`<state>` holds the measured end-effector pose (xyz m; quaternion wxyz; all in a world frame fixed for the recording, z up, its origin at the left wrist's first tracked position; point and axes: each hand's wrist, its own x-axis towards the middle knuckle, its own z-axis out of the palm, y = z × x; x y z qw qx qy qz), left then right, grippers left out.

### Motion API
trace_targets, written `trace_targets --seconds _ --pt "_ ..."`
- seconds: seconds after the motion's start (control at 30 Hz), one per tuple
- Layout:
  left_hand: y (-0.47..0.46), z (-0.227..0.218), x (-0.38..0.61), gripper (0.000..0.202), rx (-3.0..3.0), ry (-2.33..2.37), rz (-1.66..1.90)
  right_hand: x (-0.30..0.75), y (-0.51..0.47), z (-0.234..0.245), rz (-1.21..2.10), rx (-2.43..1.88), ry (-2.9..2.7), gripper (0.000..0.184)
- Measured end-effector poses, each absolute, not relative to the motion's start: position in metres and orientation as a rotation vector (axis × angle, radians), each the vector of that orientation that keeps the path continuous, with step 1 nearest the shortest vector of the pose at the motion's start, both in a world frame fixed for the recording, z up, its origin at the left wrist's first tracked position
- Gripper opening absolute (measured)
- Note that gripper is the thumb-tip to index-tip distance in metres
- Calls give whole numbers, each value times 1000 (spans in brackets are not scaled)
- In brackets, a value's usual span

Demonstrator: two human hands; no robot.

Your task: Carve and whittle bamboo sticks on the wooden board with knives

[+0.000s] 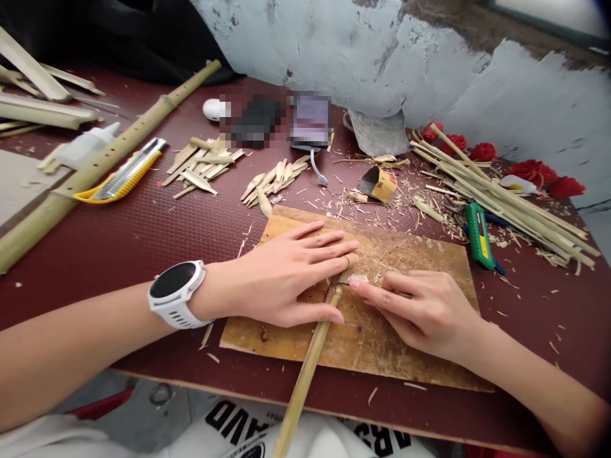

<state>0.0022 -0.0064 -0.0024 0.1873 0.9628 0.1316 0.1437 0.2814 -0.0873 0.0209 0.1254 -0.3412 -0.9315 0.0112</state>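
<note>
A bamboo stick lies across a worn wooden board and sticks out past the table's front edge. My left hand lies flat with fingers stretched, pressing the stick's upper part down onto the board. From the right, my right hand is closed, its index finger and thumb near a node on the stick. A thin dark blade shows at the fingertips and touches the stick by the node; the rest of it is hidden in the hand.
A long bamboo flute, a yellow utility knife and bamboo pieces lie left. A green-handled cutter, bamboo strips and red artificial flowers are right. A curled sandpaper piece and shavings lie behind the board.
</note>
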Motion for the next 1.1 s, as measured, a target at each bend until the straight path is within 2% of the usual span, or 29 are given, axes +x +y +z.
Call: trace_targets --seconds 0.33,1.1 --pt "-6 -1 3 79 2710 378 399 278 -100 23 -92 -1025 -2780 46" --pt "-7 1 2 79 2685 374 374 276 -108 34 -185 -987 -2856 47"
